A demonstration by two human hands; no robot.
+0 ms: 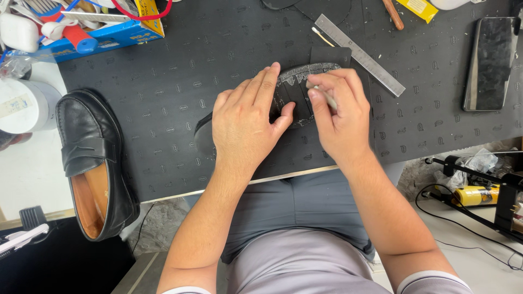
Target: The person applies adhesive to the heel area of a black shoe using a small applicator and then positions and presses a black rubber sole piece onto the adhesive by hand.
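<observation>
A black shoe (202, 133) lies sole-up on the black rubber mat (163, 76), mostly hidden under my hands. My left hand (248, 120) presses flat on it, fingers spread toward the heel. The heel's worn sole (298, 81) shows grey-white marks along its edge. My right hand (340, 111) pinches a thin silvery pen-like tool (326, 96), its tip against the heel sole. A small square black rubber piece (330, 54) lies just beyond the heel.
A second black loafer (92, 163) stands upright at the left mat edge. A metal ruler (359, 54) lies diagonally beyond my right hand, a dark phone (492, 62) at right. A blue box of tools (81, 27) and a white container (24, 106) sit at left.
</observation>
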